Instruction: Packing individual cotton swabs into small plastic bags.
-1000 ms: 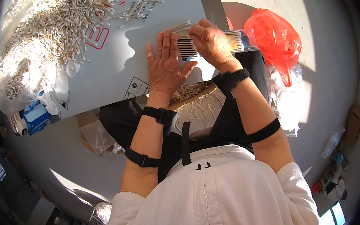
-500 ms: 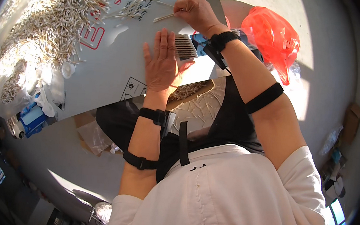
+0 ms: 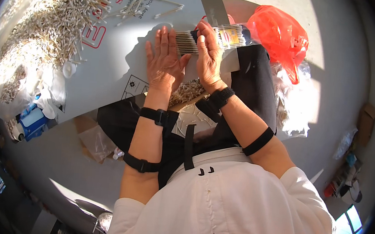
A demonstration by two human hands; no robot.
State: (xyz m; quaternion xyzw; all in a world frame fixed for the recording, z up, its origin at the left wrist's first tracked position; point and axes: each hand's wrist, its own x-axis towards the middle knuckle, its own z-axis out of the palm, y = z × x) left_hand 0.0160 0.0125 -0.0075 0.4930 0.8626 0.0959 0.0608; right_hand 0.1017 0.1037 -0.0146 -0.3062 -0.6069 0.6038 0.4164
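A flat row of cotton swabs lies side by side on the grey printed board. My left hand is open and palm down, its fingers stretched out along the row's left end. Over the right part of the row is my right hand, fingers extended and slightly bent, thumb apart, closed on nothing that I can see. Just beyond its fingers, a clear swab packet with a yellow and red label sticks out to the right. My right palm hides where row and packet meet.
A large pile of loose cotton swabs in clear plastic covers the board's left side. Stray swabs lie at its far side. A red plastic bag sits at the right. More swabs are in a box at my lap.
My right hand has let go of the loose swabs at the far side and come back toward me onto the row. The labelled packet now shows. My left hand stays beside the row.
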